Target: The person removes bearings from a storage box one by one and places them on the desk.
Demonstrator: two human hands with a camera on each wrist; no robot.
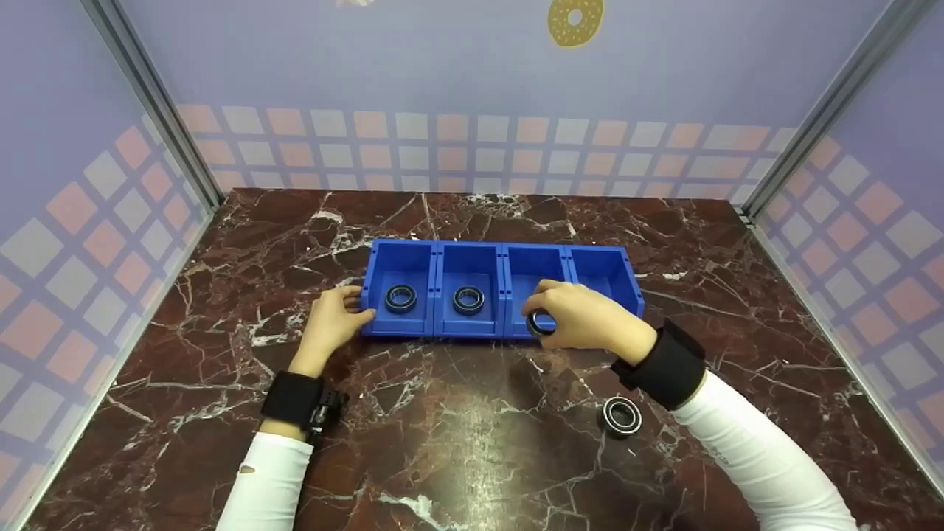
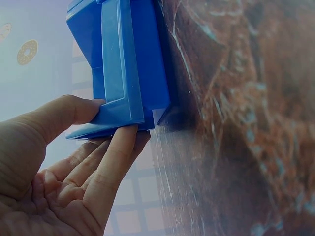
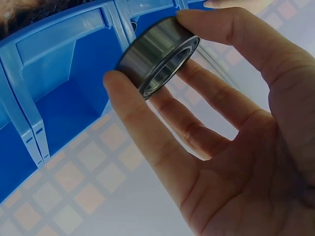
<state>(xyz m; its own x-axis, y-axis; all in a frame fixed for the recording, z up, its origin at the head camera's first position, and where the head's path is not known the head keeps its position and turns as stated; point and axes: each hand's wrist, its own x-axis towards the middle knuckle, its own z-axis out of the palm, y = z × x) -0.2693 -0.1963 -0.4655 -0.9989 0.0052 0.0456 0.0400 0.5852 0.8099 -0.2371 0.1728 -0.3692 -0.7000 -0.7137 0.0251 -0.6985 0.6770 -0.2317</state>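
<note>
A row of blue bins (image 1: 432, 295) joined side by side stands on the table. One ball bearing (image 1: 400, 298) lies flat in the leftmost bin, and another bearing (image 1: 468, 300) lies in the second. My left hand (image 1: 333, 318) grips the row's left end, thumb on the rim of the leftmost bin (image 2: 114, 110) and fingers against its outer side. Above the front of the third bin, my right hand (image 1: 586, 317) pinches a steel bearing (image 3: 155, 51) between thumb and fingers, tilted. That hand hides part of the third and fourth bins in the head view.
A further bearing (image 1: 621, 417) rests on the dark red marbled tabletop (image 1: 472, 428), near the right forearm. Patterned panels (image 1: 472, 81) enclose the table at the back and both sides, with metal posts (image 1: 811, 110) at the corners.
</note>
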